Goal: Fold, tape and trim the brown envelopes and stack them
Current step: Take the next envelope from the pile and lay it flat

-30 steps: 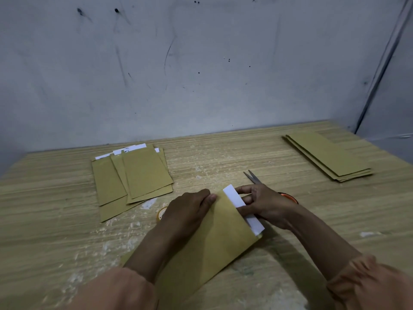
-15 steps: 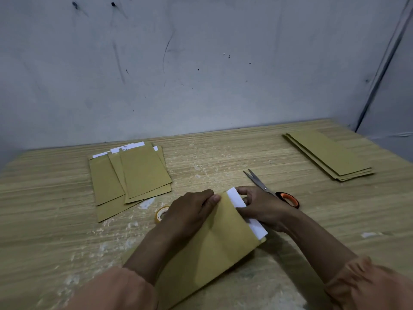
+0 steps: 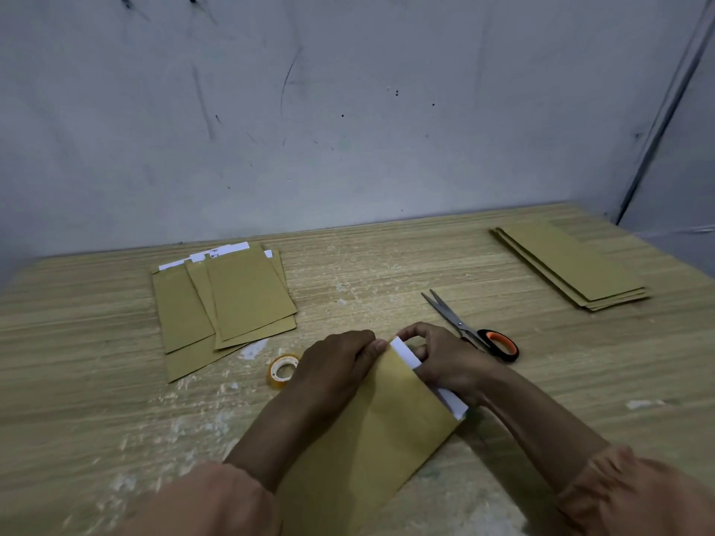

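The brown envelope (image 3: 371,431) lies under the pressing left hand (image 3: 332,365); the right hand (image 3: 445,357) pinches its end.

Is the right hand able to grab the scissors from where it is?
Probably yes: the scissors lie just beside the right hand with nothing between, but it grips the envelope's white strip and must let go first.

A brown envelope (image 3: 390,419) lies slanted near centre, white strip (image 3: 425,377) at its open end; loose envelopes (image 3: 228,303) far left, neat stack (image 3: 572,268) far right.
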Tool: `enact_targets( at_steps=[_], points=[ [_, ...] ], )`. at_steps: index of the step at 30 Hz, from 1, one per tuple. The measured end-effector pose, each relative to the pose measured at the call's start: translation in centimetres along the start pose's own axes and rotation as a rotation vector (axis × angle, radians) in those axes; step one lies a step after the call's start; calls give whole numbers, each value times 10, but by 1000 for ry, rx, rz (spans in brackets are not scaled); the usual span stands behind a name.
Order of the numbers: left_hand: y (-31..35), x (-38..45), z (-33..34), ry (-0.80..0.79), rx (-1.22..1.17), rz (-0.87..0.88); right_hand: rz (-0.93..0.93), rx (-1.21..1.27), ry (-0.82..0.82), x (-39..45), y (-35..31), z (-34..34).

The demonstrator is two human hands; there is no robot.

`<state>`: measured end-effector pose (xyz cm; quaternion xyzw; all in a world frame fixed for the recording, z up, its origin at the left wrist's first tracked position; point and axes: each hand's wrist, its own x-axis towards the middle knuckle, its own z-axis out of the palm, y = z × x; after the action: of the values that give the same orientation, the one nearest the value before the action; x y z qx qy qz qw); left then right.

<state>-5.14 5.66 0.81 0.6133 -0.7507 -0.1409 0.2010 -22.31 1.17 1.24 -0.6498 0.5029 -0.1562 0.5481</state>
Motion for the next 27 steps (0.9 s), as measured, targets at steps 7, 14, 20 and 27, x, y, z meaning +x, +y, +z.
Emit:
enact_targets(
  at_steps=[7, 14, 20, 27],
  points=[
    [-2, 4, -1, 7, -46, 0, 4, 43, -17, 1, 0, 0],
    [0, 4, 1, 17, -46, -10, -12, -14, -84, 0, -5, -4],
    [0, 4, 0, 17, -62, -1, -24, 42, -106, 3, -2, 0],
    [-2, 8, -1, 39, -74, -1, -44, 129, -130, 2, -1, -4]
  ],
)
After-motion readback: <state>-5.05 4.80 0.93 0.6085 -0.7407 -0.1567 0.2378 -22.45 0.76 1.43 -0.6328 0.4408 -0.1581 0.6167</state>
